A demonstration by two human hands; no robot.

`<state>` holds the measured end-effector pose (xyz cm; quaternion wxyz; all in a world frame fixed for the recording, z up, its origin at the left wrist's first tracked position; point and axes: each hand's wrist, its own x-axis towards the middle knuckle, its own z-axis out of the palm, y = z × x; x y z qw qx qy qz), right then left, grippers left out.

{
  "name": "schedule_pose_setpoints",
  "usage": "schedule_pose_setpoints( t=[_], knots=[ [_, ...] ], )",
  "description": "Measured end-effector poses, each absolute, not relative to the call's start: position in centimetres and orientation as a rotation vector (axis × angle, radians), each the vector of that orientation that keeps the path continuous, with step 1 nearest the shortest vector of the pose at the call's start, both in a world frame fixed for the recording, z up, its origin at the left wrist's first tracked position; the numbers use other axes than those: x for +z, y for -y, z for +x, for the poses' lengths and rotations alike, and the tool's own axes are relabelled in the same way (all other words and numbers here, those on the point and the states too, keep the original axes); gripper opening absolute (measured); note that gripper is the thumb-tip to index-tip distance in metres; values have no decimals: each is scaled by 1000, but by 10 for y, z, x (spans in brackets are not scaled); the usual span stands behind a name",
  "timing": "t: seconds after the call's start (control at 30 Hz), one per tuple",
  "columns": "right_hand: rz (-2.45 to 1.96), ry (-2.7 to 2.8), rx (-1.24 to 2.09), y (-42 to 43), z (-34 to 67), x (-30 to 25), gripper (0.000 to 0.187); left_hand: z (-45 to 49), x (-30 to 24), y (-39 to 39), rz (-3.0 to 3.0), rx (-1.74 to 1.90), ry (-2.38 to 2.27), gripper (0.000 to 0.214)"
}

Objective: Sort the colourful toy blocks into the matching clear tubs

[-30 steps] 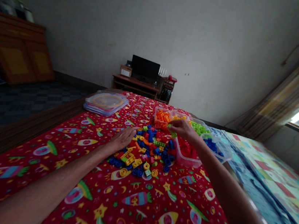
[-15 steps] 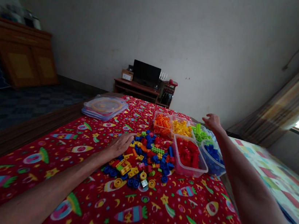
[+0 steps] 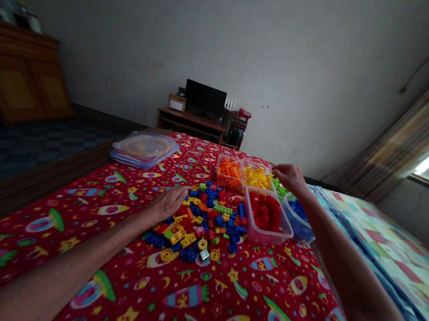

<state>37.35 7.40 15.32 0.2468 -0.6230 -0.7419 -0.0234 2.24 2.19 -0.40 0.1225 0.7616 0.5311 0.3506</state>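
Note:
My left hand (image 3: 172,200) lies palm down at the left edge of a loose pile of plastic toy bricks (image 3: 188,239), fingers stretched out and touching the bricks. The pile mixes blue, yellow, red, orange and green pieces, with small wheels at its near side. My right hand (image 3: 291,178) is held above the green bricks (image 3: 280,188), its fingers loosely extended to the left; no brick shows in it. Around it stand clear tubs of yellow bricks (image 3: 257,177), orange bricks (image 3: 229,169), red bricks (image 3: 266,213) and blue bricks (image 3: 298,210). My right hand and forearm partly hide the green tub.
Stacked clear lids (image 3: 144,150) lie at the far left of the red patterned cloth (image 3: 182,314). Beyond its far edge stands a desk with a monitor (image 3: 205,99). A pale checkered bedspread (image 3: 381,240) is to the right, a wooden cabinet (image 3: 10,76) to the left.
My right hand has moved left over the green bricks, toward the yellow tub. My left hand stays at the pile's edge. The view has shifted slightly.

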Motion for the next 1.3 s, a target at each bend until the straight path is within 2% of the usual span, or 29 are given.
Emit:
schedule_pose_setpoints(
  t=[0.23, 0.43, 0.63, 0.8, 1.17, 1.3],
  knots=[
    [-1652, 2199, 22, -69, 383, 144, 24, 22, -4, -23, 2231, 1025, -1549, 64],
    [-1333, 2267, 264, -39, 328, 127, 28, 24, 0, -21, 2230, 1041, -1531, 65],
    [-1366, 2650, 71, -13, 262, 91, 21, 19, -7, -24, 2244, 1043, -1484, 63],
    [-1522, 2774, -133, -9, 255, 70, 29, 19, -7, -27, 2249, 1018, -1510, 63],
    [-1167, 2512, 64, -17, 274, 79, 10, 24, 2, -22, 2246, 990, -1546, 74],
    [-1150, 2429, 160, -14, 272, 84, 16, 22, -1, -22, 2251, 1018, -1524, 73]
  ],
)
